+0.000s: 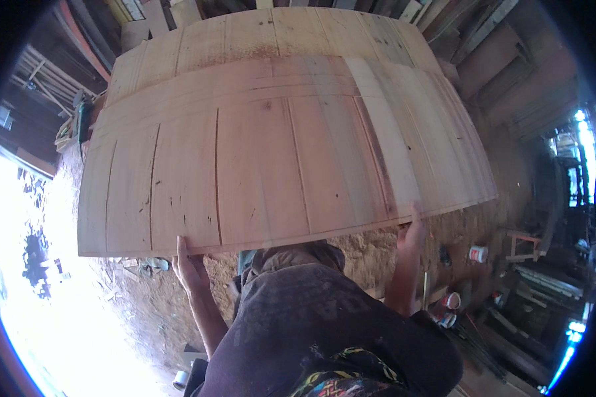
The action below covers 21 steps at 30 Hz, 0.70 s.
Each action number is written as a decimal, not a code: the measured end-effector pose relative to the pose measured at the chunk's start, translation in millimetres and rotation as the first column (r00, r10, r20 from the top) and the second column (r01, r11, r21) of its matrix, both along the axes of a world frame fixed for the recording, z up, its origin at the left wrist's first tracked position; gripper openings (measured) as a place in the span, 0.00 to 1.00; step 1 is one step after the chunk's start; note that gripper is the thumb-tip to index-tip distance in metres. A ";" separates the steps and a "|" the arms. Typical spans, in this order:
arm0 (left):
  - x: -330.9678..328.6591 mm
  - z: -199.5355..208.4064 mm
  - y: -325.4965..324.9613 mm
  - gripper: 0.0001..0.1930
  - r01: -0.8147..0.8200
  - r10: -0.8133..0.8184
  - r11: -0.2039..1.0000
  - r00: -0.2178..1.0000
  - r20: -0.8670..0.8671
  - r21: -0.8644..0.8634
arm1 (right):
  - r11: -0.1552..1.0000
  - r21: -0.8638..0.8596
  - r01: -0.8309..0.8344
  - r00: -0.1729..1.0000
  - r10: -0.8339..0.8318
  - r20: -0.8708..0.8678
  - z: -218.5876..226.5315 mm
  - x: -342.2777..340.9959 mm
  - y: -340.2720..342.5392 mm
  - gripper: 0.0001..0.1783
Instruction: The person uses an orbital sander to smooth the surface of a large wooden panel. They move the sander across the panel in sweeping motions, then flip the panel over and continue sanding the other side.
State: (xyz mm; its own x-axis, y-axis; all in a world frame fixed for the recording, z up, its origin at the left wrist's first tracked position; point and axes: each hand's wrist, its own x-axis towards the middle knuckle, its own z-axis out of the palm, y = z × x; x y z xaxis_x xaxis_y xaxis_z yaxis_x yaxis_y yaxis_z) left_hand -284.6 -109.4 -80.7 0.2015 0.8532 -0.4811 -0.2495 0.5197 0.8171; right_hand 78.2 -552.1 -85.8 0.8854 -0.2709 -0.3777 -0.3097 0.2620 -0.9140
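A large wooden panel with long grooves and a pale strip toward its right side spans the middle of the view. My left hand grips its near edge left of centre, thumb over the top and fingers underneath, mostly hidden. Farther right, my right hand holds the same edge, its thumb also on top. Beyond the panel's far part lies another grooved wooden surface, dusted with reddish sawdust; whether the two touch along their full length I cannot tell.
Brown earth ground littered with scraps lies below the panel. At right are a white bucket, a small wooden frame and stacked timber. Boards lean at the far right. Bright light washes out the left side.
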 end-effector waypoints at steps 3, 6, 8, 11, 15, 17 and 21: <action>15.1 35.3 10.2 0.23 0.017 -0.016 0.994 1.000 -0.008 0.104 | 0.999 -0.023 0.037 0.994 -0.034 0.106 33.9 10.8 0.1 0.33; 13.4 70.6 21.8 0.20 0.018 -0.017 0.975 1.000 -0.006 0.220 | 0.998 -0.060 0.023 0.992 -0.015 0.128 63.7 26.2 11.7 0.32; 25.9 92.3 28.1 0.18 0.023 -0.030 0.949 0.999 0.016 0.315 | 0.998 -0.026 0.050 0.978 -0.044 0.202 80.8 37.3 22.4 0.32; 24.3 107.5 43.0 0.17 0.081 -0.099 0.920 0.995 0.027 0.384 | 0.993 -0.025 0.111 0.948 -0.099 0.302 109.0 51.3 32.6 0.30; 29.1 126.3 64.7 0.25 0.154 -0.171 0.822 0.985 -0.020 0.548 | 0.979 -0.098 0.178 0.913 -0.127 0.387 152.3 65.0 62.4 0.23; 29.1 131.3 79.2 0.32 0.199 -0.171 0.778 0.980 -0.104 0.596 | 0.963 -0.092 0.254 0.880 -0.190 0.435 152.7 83.6 58.5 0.28; 41.6 160.8 103.0 0.32 0.265 -0.113 0.631 0.961 -0.251 0.729 | 0.944 -0.066 0.322 0.806 -0.237 0.543 164.0 114.5 69.1 0.36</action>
